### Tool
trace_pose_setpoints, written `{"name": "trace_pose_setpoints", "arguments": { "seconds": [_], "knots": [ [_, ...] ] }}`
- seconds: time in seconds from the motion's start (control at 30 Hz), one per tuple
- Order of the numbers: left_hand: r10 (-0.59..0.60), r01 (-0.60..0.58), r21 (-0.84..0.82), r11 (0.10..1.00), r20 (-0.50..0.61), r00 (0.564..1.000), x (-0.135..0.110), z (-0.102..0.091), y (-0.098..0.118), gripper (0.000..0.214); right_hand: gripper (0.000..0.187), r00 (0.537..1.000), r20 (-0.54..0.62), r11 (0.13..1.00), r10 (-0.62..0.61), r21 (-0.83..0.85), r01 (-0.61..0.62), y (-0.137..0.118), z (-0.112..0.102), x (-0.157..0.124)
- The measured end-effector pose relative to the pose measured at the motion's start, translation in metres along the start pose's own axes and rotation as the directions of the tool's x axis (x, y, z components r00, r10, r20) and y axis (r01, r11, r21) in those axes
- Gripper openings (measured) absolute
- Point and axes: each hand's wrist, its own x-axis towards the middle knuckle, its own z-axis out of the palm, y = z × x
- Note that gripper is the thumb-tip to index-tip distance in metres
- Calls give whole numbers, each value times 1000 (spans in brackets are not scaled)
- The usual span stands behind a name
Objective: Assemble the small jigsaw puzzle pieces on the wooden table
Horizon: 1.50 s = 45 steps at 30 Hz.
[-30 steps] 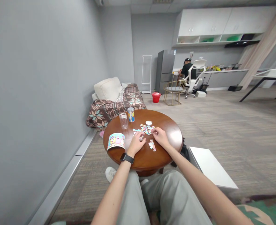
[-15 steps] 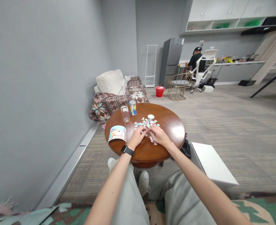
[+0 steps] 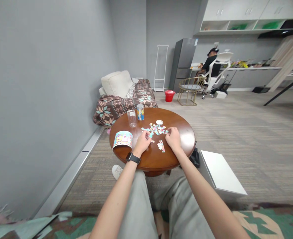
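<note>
Loose jigsaw pieces (image 3: 157, 129) lie in a heap on the round wooden table (image 3: 178, 122). My left hand (image 3: 143, 142) rests at the heap's left edge with its fingers curled together; whatever they hold is too small to make out. At the right edge, my right hand (image 3: 173, 138) has thumb and fingers pinched close against the outermost pieces, and I cannot tell what is between them. Between my hands, nearer to me, lies a small joined strip of jigsaw (image 3: 161, 146). A curved cartoon picture sheet (image 3: 123, 138) stands left of my left hand.
A clear glass (image 3: 132, 119) and a blue-yellow can (image 3: 140, 113) stand at the table's back left. A round white lid (image 3: 159, 122) lies behind the heap. A white box (image 3: 222, 171) is on the floor at right. Farther off, a person (image 3: 210, 63) sits at a counter.
My hands have drawn apart from over the joined strip: the left slightly left, the right toward the heap's right edge. The strip now lies uncovered. The view has shifted slightly.
</note>
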Motion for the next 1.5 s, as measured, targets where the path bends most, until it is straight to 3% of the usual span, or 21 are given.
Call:
{"name": "trace_pose_setpoints", "arguments": {
  "seconds": [0.1, 0.3, 0.4, 0.5, 0.6, 0.93, 1.1, 1.5],
  "knots": [
    [-59, 59, 13, 998, 6, 998, -1, -2, 1, 16, 31, 993, 63, 993, 100, -76, -95, 4, 3, 2],
    [-117, 113, 59, 992, 79, 990, -4, -10, 1, 30, 36, 976, 194, 990, 97, -120, -75, 4, 2, 3],
    [-78, 71, 44, 996, 184, 980, -3, -9, 0, 37, 40, 974, 216, 996, 65, 51, -78, 12, 5, 5],
    [-72, 54, 79, 995, 249, 966, -3, -5, -1, 41, 44, 977, 174, 934, 125, 311, -175, 23, 10, 7],
    [-88, 57, 138, 989, 227, 970, -3, -2, -3, 42, 41, 969, 134, 862, 207, 443, -245, 31, 13, 8],
    [-117, 77, 345, 935, 95, 989, -3, 1, -3, 38, 33, 984, 128, 869, 122, 465, -168, 32, 16, 6],
    [-85, 54, 252, 966, 113, 990, -3, 0, -4, 38, 38, 987, 111, 868, 119, 472, -157, 33, 15, 6],
    [-56, 48, 100, 994, 82, 995, -3, -1, -7, 28, 25, 985, 112, 866, 129, 471, -167, 39, 16, 7]
  ]
}}
